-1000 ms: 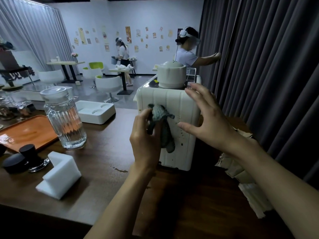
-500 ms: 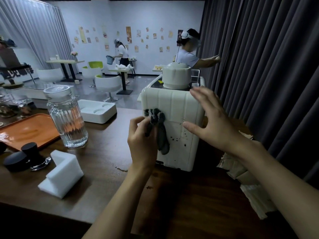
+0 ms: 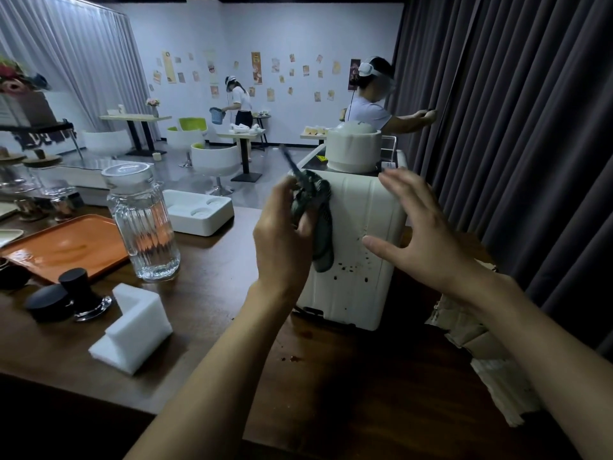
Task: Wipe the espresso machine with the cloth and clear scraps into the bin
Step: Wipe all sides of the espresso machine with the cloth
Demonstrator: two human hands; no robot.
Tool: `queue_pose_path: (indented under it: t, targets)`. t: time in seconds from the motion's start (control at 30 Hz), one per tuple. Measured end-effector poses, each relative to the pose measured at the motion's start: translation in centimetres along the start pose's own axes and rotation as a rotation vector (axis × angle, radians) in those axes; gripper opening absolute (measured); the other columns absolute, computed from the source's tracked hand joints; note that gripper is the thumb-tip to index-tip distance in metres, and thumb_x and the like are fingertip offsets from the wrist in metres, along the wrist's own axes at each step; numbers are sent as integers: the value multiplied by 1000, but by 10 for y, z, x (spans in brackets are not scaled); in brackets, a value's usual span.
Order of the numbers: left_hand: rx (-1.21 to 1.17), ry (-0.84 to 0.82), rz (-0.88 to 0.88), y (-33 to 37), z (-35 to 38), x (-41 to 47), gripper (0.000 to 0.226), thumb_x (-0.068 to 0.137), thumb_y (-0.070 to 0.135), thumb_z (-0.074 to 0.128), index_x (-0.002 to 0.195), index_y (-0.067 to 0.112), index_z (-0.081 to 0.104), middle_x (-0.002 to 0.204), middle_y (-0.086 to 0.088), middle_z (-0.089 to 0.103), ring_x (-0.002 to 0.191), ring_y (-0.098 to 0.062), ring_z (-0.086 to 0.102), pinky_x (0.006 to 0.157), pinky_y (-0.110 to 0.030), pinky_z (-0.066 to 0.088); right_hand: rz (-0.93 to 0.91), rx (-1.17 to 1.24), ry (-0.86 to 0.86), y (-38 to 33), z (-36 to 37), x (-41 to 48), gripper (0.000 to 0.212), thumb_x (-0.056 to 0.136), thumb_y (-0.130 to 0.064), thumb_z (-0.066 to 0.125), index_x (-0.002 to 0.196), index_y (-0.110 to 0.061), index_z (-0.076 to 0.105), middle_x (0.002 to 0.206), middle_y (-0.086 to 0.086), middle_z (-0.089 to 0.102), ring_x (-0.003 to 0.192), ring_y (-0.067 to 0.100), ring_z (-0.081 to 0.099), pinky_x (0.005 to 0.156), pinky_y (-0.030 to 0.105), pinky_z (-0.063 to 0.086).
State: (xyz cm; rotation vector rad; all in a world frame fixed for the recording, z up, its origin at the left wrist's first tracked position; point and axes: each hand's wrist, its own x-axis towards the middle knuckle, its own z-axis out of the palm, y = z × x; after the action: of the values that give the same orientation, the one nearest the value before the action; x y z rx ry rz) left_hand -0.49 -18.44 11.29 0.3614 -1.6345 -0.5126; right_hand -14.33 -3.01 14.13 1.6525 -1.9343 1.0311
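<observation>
1. Dark wooden counter [image 3: 365, 393] fills the near view, with a few small dark spots on it in front of the machine.
2. Near left: white foam block [image 3: 132, 330]. Just beyond it, a black tamper [image 3: 79, 287] and a black lid [image 3: 48, 302].
3. Near right: crumpled brown paper [image 3: 464, 327] at the counter edge.
4. Centre: white espresso machine [image 3: 358, 293] stands upright on the counter, its near face dotted with dark specks [image 3: 351, 268].
5. Left hand [image 3: 282, 240] is clenched round a bunched dark cloth [image 3: 318, 234], which is pressed to the machine's upper left corner with one end hanging down the face.
6. Right hand [image 3: 424, 240] is released, fingers spread, at the machine's right side and holding nothing. Contact with the casing is hard to judge, possibly just off it.
7. Left of the machine: ribbed glass jar [image 3: 142, 224], orange tray [image 3: 66, 247], then a white tray [image 3: 199, 210] with two round recesses.
8. White pot [image 3: 353, 149] sits on top of the machine.
9. Far right: dark curtain [image 3: 514, 127].
10. Far: a person in a headset [image 3: 371, 107] reaching to the curtain, and another person [image 3: 240, 101] holding a blue basket [image 3: 217, 115].
</observation>
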Motion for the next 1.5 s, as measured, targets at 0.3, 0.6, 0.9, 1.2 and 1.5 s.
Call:
queue_pose_path:
  t: [0.3,0.6,0.9,1.2,1.5]
  targets:
    - [153,-161,217,1,8,-20,23,91,16,61,107,3,71,104,-19,61,75,-29,65,55,-41,56,10,-12,-5,0,0,-1,85,78,-48,68,148,-16,34,153,-1,27,143,11,22,115,36,27]
    - [68,-232,190,11,13,-28,37,89,13,63,125,4,65,121,-20,55,100,-31,64,77,-39,58,22,-20,-178,0,-16,-5,96,79,-32,77,154,-28,17,162,-12,1,149,4,-2,119,36,20]
    - [57,-271,207,17,18,-40,25,87,6,62,110,2,72,93,-14,59,76,-20,60,59,-35,55,44,90,-157,-2,-17,-9,94,75,9,56,154,-20,15,163,-9,6,149,2,2,112,6,9]
    - [56,-318,223,20,23,-47,27,87,12,60,110,3,72,93,-13,58,76,-19,59,60,-37,56,56,97,-184,-4,-21,-9,90,81,-1,63,154,-24,16,162,-13,3,148,1,0,103,-3,12]
    - [53,-321,201,23,27,-48,34,77,-7,73,110,2,72,90,-12,56,76,-11,50,65,-22,47,109,42,-224,6,-26,-13,93,84,-28,74,149,-45,10,159,-25,-6,143,-6,0,99,-3,6]
